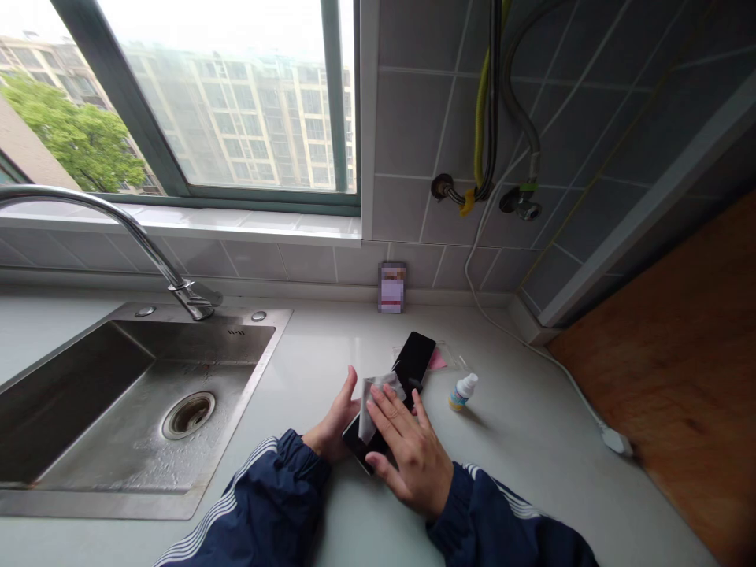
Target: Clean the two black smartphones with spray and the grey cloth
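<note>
A black phone (353, 442) is tilted over the counter, with my left hand (335, 421) closed around its left side, thumb raised and the other fingers mostly hidden. My right hand (405, 441) grips a grey cleaning cloth (373, 398) under its fingers and presses it onto the phone's screen. A glossy black slab (416, 356) shows just beyond the cloth; I cannot tell whether it is the same phone or another one. Right of it stands a small white bottle (463, 392) with a coloured label. Clear plastic with a pink piece (437, 360) lies behind.
A steel sink (277, 335) with a curved tap (142, 236) is on the left. Against the tiled wall leans a small purple box (392, 288). A white cable (546, 354) runs down to a plug (617, 441) by the wooden panel (679, 378) on the right.
</note>
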The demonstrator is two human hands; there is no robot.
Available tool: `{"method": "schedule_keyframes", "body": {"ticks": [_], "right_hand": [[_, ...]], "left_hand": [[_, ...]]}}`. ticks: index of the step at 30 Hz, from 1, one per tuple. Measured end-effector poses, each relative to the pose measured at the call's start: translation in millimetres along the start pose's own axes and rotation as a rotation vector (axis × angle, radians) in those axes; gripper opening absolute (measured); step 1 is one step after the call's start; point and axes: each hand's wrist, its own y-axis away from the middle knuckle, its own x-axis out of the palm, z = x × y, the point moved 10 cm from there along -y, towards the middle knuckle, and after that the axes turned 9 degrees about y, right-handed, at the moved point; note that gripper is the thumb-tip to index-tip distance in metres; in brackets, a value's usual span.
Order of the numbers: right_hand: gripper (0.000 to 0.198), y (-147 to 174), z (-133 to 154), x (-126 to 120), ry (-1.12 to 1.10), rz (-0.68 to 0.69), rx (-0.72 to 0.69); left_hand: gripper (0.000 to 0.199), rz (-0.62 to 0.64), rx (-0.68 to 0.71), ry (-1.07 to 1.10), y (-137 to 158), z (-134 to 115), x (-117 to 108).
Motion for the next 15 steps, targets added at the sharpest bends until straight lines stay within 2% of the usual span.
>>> {"method": "schedule_keyframes", "body": {"ticks": [5,9,12,15], "right_hand": [[0.068,-1.7,-32.2,-2.6,0.014,-0.037,0.117],[0.066,-2.3,-42.5,-4.4,0.023,-0.047,0.150],[0.066,-1.6,-39.2,-3.1,0.013,-0.048,0.142],[0.066,-0.6,-17.8,1.1,-0.019,-0.002,0.026]], "left_hand": [[0.087,0.085,-0.066,-0.034,2.7,3.6,10.8],[0.082,0.101,-0.079,-0.052,4.9,3.3,14.5],[0.083,0.079,-0.071,-0.040,3.9,2.4,11.2],[0.089,0.034,-0.036,-0.025,2.3,-0.5,4.7]]}}
